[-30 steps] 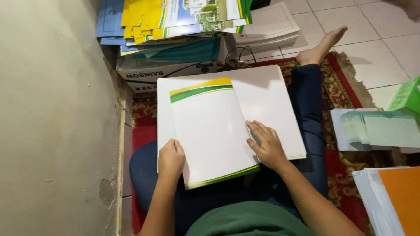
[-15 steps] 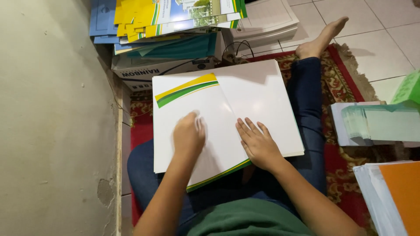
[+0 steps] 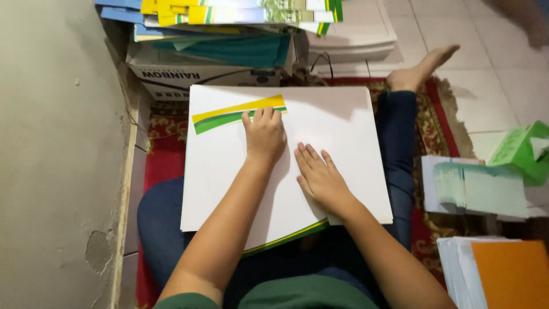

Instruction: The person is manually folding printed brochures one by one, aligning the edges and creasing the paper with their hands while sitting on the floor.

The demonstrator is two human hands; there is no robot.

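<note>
Your left hand (image 3: 264, 136) lies flat, fingers together, pressing the white sheet (image 3: 229, 171) just below its yellow-green stripe (image 3: 237, 113) near the far edge; your right hand (image 3: 321, 177) rests open and spread beside it, gripping nothing. The sheet lies across your lap. Room is tight: wall (image 3: 57, 154) left, cardboard box (image 3: 200, 71) far, paper stacks (image 3: 474, 189) right.

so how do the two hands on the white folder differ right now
The left hand sits farther up the white folder, fingertips at the yellow and green stripe; the right hand lies lower, on plain white. The left hand's fingers are curled together; the right hand's are spread flat. Both are bare, pressing on the folder.
</note>
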